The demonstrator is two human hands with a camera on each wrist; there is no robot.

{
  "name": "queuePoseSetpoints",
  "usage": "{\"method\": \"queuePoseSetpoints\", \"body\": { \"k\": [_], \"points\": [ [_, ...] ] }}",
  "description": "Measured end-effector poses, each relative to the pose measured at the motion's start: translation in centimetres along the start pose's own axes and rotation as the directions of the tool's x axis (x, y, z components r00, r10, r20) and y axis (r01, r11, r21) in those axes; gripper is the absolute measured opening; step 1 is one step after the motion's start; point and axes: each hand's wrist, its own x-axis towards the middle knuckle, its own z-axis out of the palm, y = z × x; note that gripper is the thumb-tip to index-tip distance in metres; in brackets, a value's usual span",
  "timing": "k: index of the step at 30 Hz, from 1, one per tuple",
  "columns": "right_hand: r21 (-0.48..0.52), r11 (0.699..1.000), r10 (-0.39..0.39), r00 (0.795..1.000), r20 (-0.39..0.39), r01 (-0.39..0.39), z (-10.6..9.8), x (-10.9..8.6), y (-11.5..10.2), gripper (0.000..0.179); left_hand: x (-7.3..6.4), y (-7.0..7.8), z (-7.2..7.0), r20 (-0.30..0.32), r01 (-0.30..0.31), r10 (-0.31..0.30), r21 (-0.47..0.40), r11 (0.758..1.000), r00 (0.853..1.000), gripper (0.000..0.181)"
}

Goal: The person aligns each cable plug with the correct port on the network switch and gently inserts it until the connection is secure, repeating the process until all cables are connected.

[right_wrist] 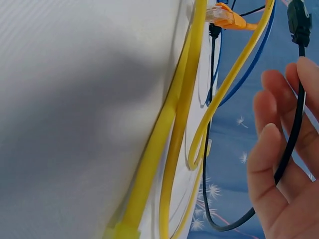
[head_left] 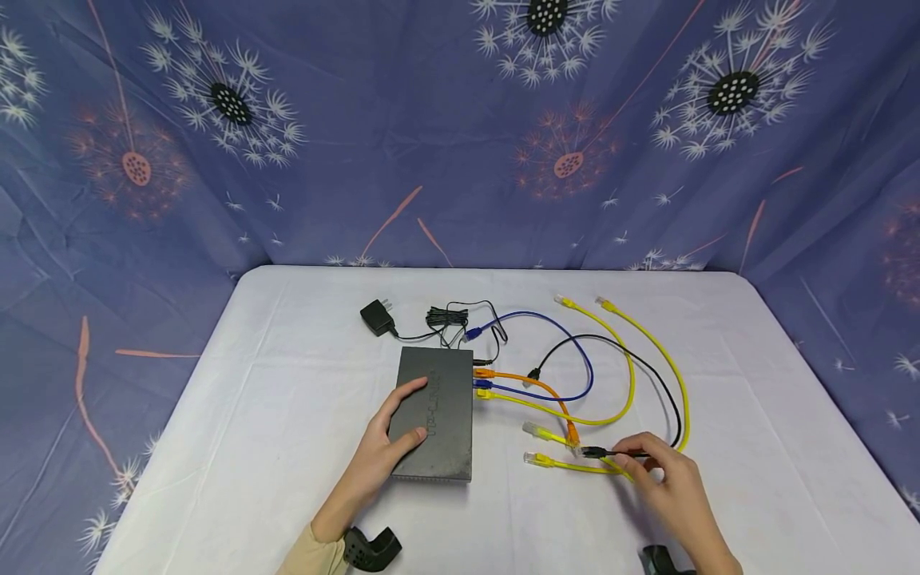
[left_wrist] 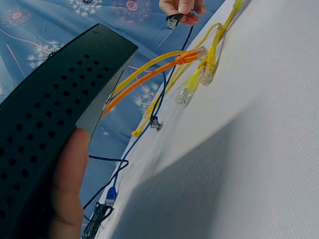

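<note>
A black network switch (head_left: 449, 447) with embossed lettering is gripped at its left side by my left hand (head_left: 374, 447); thumb and forefinger lie across its top. In the left wrist view its vented side (left_wrist: 55, 109) appears tilted above the white surface. Along its right side are plugged an orange cable (head_left: 528, 378), a blue cable (head_left: 591, 367) and a yellow cable (head_left: 546, 409). My right hand (head_left: 668, 479) pinches a black network cable (right_wrist: 297, 117) just behind its plug (head_left: 593, 452), which points toward the switch and hangs above the table in the right wrist view.
Loose yellow plugs (head_left: 539, 459) and the orange cable's free plug (head_left: 573, 435) lie between the hands. Behind the switch are a power adapter (head_left: 377, 318), its bundled cord (head_left: 447, 317) and the blue cable's free plug (head_left: 472, 334). A patterned curtain (head_left: 460, 144) hangs behind the table (head_left: 287, 359).
</note>
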Motion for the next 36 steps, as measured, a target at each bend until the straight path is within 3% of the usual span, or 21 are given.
{"method": "queuePoseSetpoints", "body": {
  "k": [14,20,36],
  "points": [
    [-0.042,0.999,-0.029,0.998,-0.048,0.027,-0.2,1.1,-0.7,0.037,0.0,0.2,0.0,0.004,0.008,-0.008,0.002,1.000,1.000,0.060],
    [0.000,0.997,-0.077,0.997,-0.033,0.077,-0.3,1.6,-0.8,0.038,-0.1,0.4,0.1,0.003,0.006,-0.006,-0.001,1.000,1.000,0.060],
    [0.004,0.998,-0.061,0.993,-0.101,0.062,0.4,2.6,-2.1,0.035,-0.1,0.3,0.0,0.005,0.005,-0.005,-0.007,1.000,1.000,0.061]
  ]
}}
